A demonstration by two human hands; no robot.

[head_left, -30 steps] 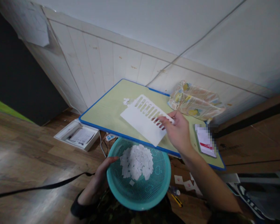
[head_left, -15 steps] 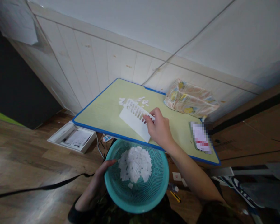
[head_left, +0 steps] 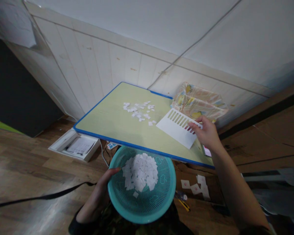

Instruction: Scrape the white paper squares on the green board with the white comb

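Note:
My right hand (head_left: 205, 132) pinches the right end of a flat white card with a row of slots (head_left: 177, 130), over the right part of the green tabletop (head_left: 100, 114). Small white paper pieces (head_left: 138, 111) lie scattered on the table to the card's left. My left hand (head_left: 106, 179) grips the left rim of a teal plastic basket (head_left: 161, 199), thumb over the edge and the other fingers hidden. The basket sits tilted below the table's front edge, with a heap of white paper pieces (head_left: 142, 171) inside.
A patterned cloth-covered basket (head_left: 198, 102) stands at the table's back right. A phone (head_left: 207, 150) shows partly behind my right hand. Lower down are a white box (head_left: 74, 145), white cards (head_left: 196, 188) and a yellow cutter (head_left: 184, 205). A cardboard box (head_left: 262, 147) borders the right.
My right hand has carried the slotted card to the right, uncovering more paper pieces on the table. The hand and card now cover most of the phone. My left hand stays on the basket.

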